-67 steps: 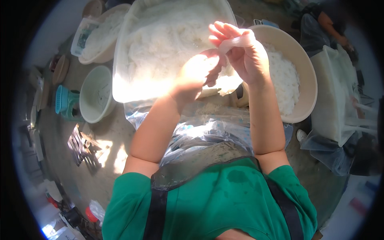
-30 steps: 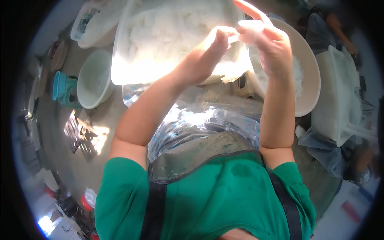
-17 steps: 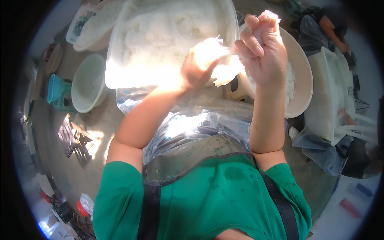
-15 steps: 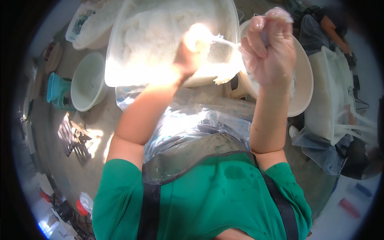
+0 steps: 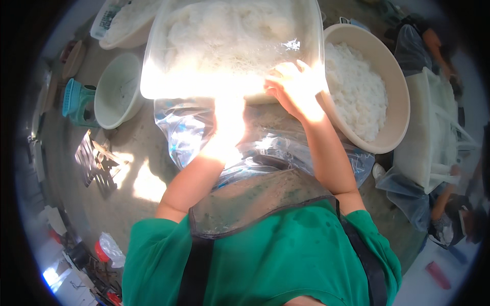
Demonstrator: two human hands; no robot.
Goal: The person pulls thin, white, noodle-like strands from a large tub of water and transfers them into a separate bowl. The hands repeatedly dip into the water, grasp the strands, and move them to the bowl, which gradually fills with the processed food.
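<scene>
A large white rectangular tub stands in front of me, filled with a pale, fluffy white mass that looks wet. My left hand is at its near edge, washed out by sunlight so that its fingers cannot be made out. Over the near right corner of the tub is my right hand, its fingers spread and nothing visible in them. Beyond that hand, a small bright white patch shows inside the tub. To the right, a beige round basin contains soft white clumps.
At left stand a pale round basin and a turquoise plastic stool. Another tub with white material is at the far left. On the right, people work beside a white tub. A clear plastic apron covers my lap.
Both hands have come down toward the tub's near edge. The right hand has left the space above the beige basin, and the white strand stretched between the hands is no longer seen.
</scene>
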